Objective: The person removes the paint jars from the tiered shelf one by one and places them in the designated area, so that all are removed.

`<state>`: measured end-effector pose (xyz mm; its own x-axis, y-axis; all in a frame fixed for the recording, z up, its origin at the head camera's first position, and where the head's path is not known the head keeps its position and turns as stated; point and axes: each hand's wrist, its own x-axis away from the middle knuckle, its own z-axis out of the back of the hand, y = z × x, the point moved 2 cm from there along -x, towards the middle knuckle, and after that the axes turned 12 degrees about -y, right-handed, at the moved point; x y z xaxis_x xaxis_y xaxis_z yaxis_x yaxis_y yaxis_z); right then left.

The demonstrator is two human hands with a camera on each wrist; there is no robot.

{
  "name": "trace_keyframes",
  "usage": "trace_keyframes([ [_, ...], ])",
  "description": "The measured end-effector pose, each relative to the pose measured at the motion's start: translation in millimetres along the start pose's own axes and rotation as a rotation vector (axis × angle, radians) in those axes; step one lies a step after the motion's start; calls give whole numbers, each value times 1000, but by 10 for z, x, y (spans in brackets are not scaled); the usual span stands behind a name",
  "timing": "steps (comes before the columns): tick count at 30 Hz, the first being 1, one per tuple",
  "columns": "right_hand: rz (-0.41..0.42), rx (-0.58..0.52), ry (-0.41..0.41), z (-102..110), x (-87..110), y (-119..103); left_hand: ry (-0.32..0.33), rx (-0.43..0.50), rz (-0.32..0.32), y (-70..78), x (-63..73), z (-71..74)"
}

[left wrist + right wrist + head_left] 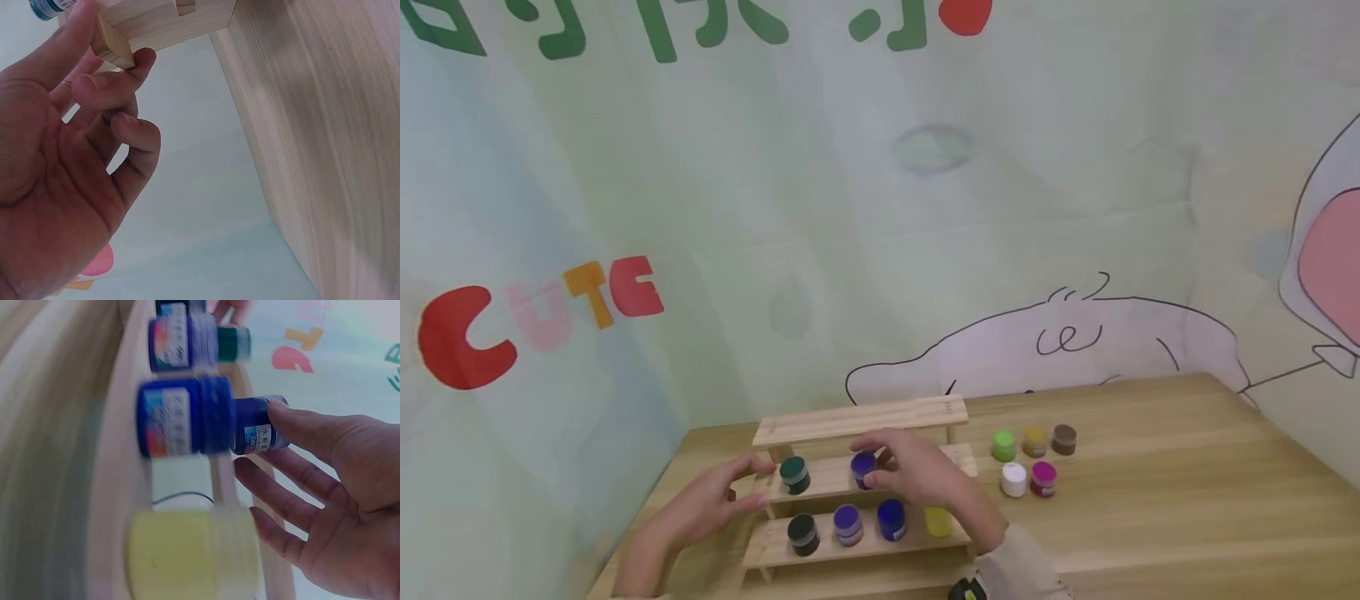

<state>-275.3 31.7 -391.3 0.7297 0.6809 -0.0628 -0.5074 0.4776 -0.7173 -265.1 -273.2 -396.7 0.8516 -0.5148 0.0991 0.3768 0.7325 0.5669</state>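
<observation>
My right hand (917,471) pinches a dark blue paint jar (863,469) by its lid at the middle shelf of a stepped wooden rack (820,550). In the right wrist view, thumb and fingers lie round that jar (259,428). At the rack's left end, my left hand (703,500) touches the middle shelf's edge, next to a dark green jar (794,475). The left wrist view shows its fingers at the shelf's wooden end (112,44). On the lower shelf stand a blackish jar (803,534), a purple jar (847,525), a blue jar (892,520) and a yellow jar (938,522).
Right of the rack, a light green jar (1003,445), an ochre jar (1035,442), a brown jar (1063,439), a white jar (1013,480) and a magenta jar (1043,479) stand on the wooden table (1187,500). A printed cloth (850,250) hangs behind.
</observation>
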Motion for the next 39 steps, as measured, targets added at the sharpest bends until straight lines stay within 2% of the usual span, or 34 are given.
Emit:
trace_keyframes([
  [7,-25,-10,90,241,191,107,-13,7,12,20,-54,4],
  [15,-121,-1,178,354,378,217,-13,19,23,-15,-43,6],
  [19,-138,-9,220,406,497,278,-22,18,10,-15,-49,-9],
  [25,-141,0,245,508,669,375,-29,25,-10,-10,-34,-29],
  [39,-213,11,290,799,985,547,-16,22,7,16,-9,-11],
])
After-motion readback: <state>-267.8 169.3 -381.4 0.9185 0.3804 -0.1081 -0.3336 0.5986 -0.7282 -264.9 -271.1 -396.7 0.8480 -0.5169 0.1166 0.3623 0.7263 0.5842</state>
